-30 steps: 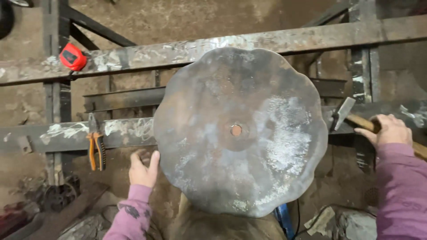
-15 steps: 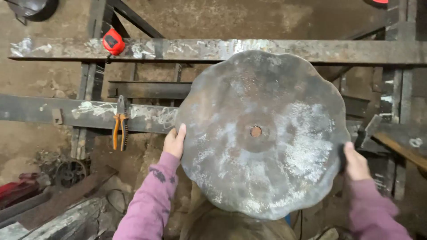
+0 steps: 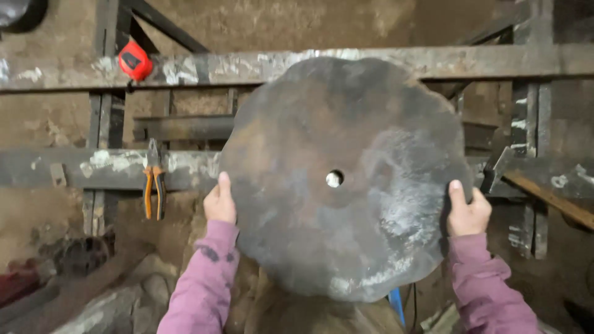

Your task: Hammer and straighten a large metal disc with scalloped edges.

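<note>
A large round dark steel disc (image 3: 346,179) with a wavy edge and a small centre hole fills the middle of the view. My left hand (image 3: 219,201) grips its left edge, thumb on the face. My right hand (image 3: 465,210) grips its right edge the same way. The disc is lifted in front of a rusty steel frame (image 3: 247,65). Both my sleeves are pink.
A red tape measure (image 3: 134,60) sits on the upper frame bar. Orange-handled pliers (image 3: 153,185) hang on the lower bar at left. A hammer with a wooden handle (image 3: 532,185) lies on the frame at right. Below are a dirt floor and scrap.
My right hand left the hammer and took the disc's right edge. Both hands now hold the disc, which has risen and tilted toward me.
</note>
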